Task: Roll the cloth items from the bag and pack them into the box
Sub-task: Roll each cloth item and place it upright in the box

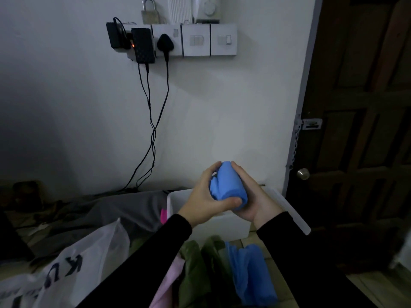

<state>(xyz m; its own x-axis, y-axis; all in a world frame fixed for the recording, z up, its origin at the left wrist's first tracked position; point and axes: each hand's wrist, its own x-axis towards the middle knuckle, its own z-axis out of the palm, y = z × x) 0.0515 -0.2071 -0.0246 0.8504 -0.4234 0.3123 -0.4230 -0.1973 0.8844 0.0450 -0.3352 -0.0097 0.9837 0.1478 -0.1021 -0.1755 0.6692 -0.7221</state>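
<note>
Lying nearest, below the wrists, are loose garments not yet rolled: a blue cloth (246, 272), olive-green cloth (195, 270) beside it, and a pink piece (169, 283) under the left sleeve. Off to the left of the left forearm slumps the white plastic bag (73, 270), printed with dark letters; only a "K" and what may be a "U" can be made out, and they read upside down from here, so no brand can be told.

Above these, the left hand (206, 196) and right hand (253, 196) together clasp a rolled blue cloth (229, 185), the left thumb pressed across its lower end and the right palm cupping its far side. The roll is held in the air, directly over the white box (224, 225), whose rim shows just beneath and beyond both hands.

The risk from here, I judge, is the roll springing loose once either hand lets go: a fold bulges at its left side, so a slack drop into the box could let it unwind.

Farther left of the box lies grey fabric (124, 207) on the floor, and on the wall beyond hang black chargers (142, 45) with trailing cables.
</note>
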